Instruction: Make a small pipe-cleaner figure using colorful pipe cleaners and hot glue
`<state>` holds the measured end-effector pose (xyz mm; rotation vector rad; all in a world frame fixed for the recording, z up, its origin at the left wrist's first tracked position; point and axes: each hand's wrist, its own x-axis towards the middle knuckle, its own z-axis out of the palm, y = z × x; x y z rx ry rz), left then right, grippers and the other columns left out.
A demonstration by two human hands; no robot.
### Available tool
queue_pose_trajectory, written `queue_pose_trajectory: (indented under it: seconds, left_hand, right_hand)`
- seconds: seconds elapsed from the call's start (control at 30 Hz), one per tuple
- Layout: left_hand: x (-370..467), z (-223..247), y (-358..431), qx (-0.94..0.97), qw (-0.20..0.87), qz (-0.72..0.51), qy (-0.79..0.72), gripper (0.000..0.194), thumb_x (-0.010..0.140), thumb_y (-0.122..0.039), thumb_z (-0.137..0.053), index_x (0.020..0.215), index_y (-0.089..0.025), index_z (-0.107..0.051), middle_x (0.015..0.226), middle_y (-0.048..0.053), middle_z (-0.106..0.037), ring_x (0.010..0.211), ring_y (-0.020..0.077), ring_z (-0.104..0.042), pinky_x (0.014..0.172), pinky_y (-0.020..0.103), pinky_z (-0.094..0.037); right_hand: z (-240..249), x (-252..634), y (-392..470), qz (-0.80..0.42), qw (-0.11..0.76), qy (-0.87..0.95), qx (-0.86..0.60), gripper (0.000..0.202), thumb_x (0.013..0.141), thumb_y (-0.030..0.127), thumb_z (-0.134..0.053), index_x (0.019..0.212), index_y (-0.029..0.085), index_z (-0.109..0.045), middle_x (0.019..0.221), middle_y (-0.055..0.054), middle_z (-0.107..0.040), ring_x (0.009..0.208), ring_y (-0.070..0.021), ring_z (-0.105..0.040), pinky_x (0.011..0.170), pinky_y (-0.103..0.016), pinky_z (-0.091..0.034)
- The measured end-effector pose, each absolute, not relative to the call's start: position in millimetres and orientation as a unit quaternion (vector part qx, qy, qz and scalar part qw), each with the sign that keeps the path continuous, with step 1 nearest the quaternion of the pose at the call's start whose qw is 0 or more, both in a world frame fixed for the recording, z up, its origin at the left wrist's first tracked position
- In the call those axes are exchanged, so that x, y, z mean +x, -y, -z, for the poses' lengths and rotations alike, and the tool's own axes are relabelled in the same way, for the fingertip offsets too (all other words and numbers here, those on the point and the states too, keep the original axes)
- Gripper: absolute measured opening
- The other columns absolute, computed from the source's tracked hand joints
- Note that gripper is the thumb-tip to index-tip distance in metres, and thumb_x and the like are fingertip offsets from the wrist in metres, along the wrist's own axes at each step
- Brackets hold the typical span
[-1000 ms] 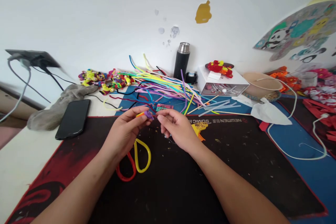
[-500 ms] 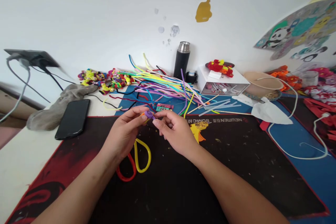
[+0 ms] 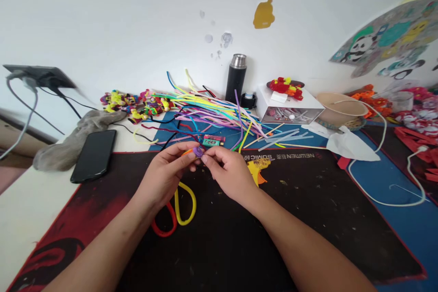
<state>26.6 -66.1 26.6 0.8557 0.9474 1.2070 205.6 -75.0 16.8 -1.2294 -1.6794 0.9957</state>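
Between the fingertips of both hands is a small purple pipe cleaner coil (image 3: 197, 151), with a bit of orange beside it. My left hand (image 3: 167, 169) is closed on the coil from the left, thumb and fingers pinched. From the right, my right hand (image 3: 227, 171) pinches the coil's edge. Below my left hand show a yellow pipe cleaner loop (image 3: 194, 205) and a red pipe cleaner loop (image 3: 164, 233); whether they join the held piece is hidden. A yellow glue gun (image 3: 255, 169) lies partly behind my right hand.
A heap of coloured pipe cleaners (image 3: 212, 112) lies behind my hands on the dark mat's far side. Around it are a phone (image 3: 94, 155), a black thermos (image 3: 236, 77), a white drawer box (image 3: 290, 107), a beige bowl (image 3: 340, 109) and a white cable (image 3: 385, 203).
The purple coil has turned a little between my fingertips and sits slightly further right. More orange shows beside it. Both hands keep their pinch.
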Motion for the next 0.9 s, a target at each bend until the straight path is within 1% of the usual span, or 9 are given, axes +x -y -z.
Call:
queue_pose_trajectory:
  seconds: [0.1, 0.27, 0.37, 0.5, 0.63, 0.77, 0.83, 0.9]
  left_hand:
    - [26.6, -25.4, 65.0, 0.348, 0.653, -0.531, -0.412, 0.038, 0.063, -0.031, -0.105, 0.095, -0.016, -0.090, 0.092, 0.009, -0.083, 0.074, 0.0144, -0.071, 0.066, 0.020, -0.059]
    - [26.6, -23.4, 65.2, 0.319, 0.658, -0.544, -0.411, 0.041, 0.061, -0.028, -0.105, 0.095, -0.013, -0.090, 0.094, 0.012, -0.085, 0.075, 0.0152, -0.074, 0.071, 0.020, -0.062]
    - [28.0, -22.1, 64.8, 0.297, 0.663, -0.554, -0.407, 0.041, 0.059, -0.025, -0.105, 0.094, -0.012, -0.089, 0.093, 0.011, -0.086, 0.073, 0.0144, -0.074, 0.071, 0.020, -0.062]
    - [30.0, -20.6, 63.8, 0.270, 0.678, -0.553, -0.402, 0.039, 0.061, -0.023, -0.104, 0.096, -0.012, -0.089, 0.090, 0.010, -0.085, 0.073, 0.0137, -0.074, 0.066, 0.018, -0.060]
    - [30.7, -20.9, 64.5, 0.267, 0.683, -0.549, -0.400, 0.040, 0.062, -0.024, -0.104, 0.097, -0.011, -0.088, 0.087, 0.008, -0.083, 0.070, 0.0119, -0.071, 0.061, 0.017, -0.056]
    - [31.1, -20.6, 65.4, 0.281, 0.667, -0.551, -0.416, 0.042, 0.060, -0.027, -0.105, 0.097, -0.013, -0.089, 0.086, 0.008, -0.083, 0.070, 0.0122, -0.070, 0.060, 0.018, -0.053]
    - [31.5, -20.1, 65.2, 0.288, 0.655, -0.552, -0.428, 0.044, 0.059, -0.029, -0.105, 0.097, -0.014, -0.089, 0.088, 0.007, -0.083, 0.073, 0.0123, -0.069, 0.063, 0.018, -0.053]
    - [32.1, -19.5, 64.9, 0.294, 0.644, -0.556, -0.435, 0.044, 0.058, -0.032, -0.106, 0.095, -0.015, -0.089, 0.092, 0.007, -0.084, 0.079, 0.0136, -0.070, 0.070, 0.019, -0.054]
  right_hand:
    - [-18.4, 206.6, 74.5, -0.374, 0.407, 0.671, -0.494, 0.018, 0.103, 0.030, -0.064, 0.090, 0.022, -0.074, 0.074, 0.002, -0.069, 0.067, -0.0141, -0.060, 0.064, -0.027, -0.041]
    - [-18.3, 208.3, 74.4, -0.365, 0.406, 0.674, -0.498, 0.019, 0.103, 0.030, -0.063, 0.089, 0.021, -0.074, 0.069, 0.004, -0.064, 0.063, -0.0130, -0.055, 0.061, -0.027, -0.038]
    - [-18.5, 208.0, 74.4, -0.363, 0.401, 0.679, -0.496, 0.020, 0.103, 0.029, -0.063, 0.089, 0.021, -0.075, 0.069, 0.004, -0.065, 0.063, -0.0130, -0.055, 0.061, -0.027, -0.037]
    - [-18.5, 207.2, 74.3, -0.356, 0.401, 0.685, -0.494, 0.019, 0.103, 0.027, -0.064, 0.091, 0.021, -0.077, 0.073, 0.002, -0.071, 0.066, -0.0137, -0.059, 0.063, -0.027, -0.039]
    - [-17.9, 206.6, 74.4, -0.351, 0.402, 0.687, -0.493, 0.018, 0.102, 0.027, -0.065, 0.092, 0.022, -0.078, 0.074, 0.002, -0.072, 0.066, -0.0137, -0.059, 0.064, -0.027, -0.040]
    - [-17.8, 206.0, 74.3, -0.357, 0.402, 0.683, -0.494, 0.018, 0.102, 0.027, -0.066, 0.091, 0.021, -0.079, 0.071, 0.003, -0.070, 0.063, -0.0130, -0.057, 0.061, -0.027, -0.039]
    - [-18.0, 205.6, 74.1, -0.364, 0.402, 0.680, -0.495, 0.017, 0.101, 0.027, -0.066, 0.090, 0.021, -0.078, 0.069, 0.003, -0.068, 0.061, -0.0128, -0.056, 0.061, -0.027, -0.039]
    - [-17.9, 205.1, 73.9, -0.363, 0.402, 0.678, -0.497, 0.017, 0.101, 0.027, -0.066, 0.089, 0.021, -0.077, 0.067, 0.004, -0.064, 0.060, -0.0128, -0.054, 0.060, -0.027, -0.038]
